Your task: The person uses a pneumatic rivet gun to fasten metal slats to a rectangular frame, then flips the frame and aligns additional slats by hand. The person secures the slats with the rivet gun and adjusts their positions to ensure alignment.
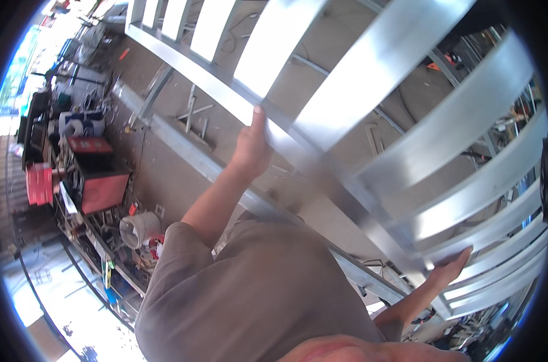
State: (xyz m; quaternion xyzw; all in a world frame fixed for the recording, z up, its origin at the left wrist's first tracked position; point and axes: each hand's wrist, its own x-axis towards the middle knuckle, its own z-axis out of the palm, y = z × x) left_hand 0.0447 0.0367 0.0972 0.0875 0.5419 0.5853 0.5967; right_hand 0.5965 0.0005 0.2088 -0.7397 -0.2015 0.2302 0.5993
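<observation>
**Fingers: left thumb (259,116) on the rail (195,71), right hand (447,273) at the rail's right end, closure unconfirmed**

Step in hand looks like holding and steadying the silver frame (379,69). It lies tilted across the scene in front of the person, near rail running from far left to near right, slats fanning off to the far side.

To do it well, I'd say: hands wide apart, as they are now, load shared evenly so the frame doesn't twist. Grip the rail rather than a slat; the rail should be stiffer. Mind the beam (192,155) below, which runs roughly along the rail; can't tell if the two touch anywhere. Loose scraps (191,108) on the floor (165,187) past the beam are a trip risk, so check footing before any step. Watch for sharp edges too, as the hands are bare.

Fingers, left hand (253,149): thumb up against the rail, mid-length. Other fingers mostly out of sight at the rail's underside. Likely hooked round it, but I can't tell how far open.

Fingers, right hand: one digit extended over a slat by the rail, apparently touching. The rest are hidden; can't tell if clamped or just resting.
</observation>
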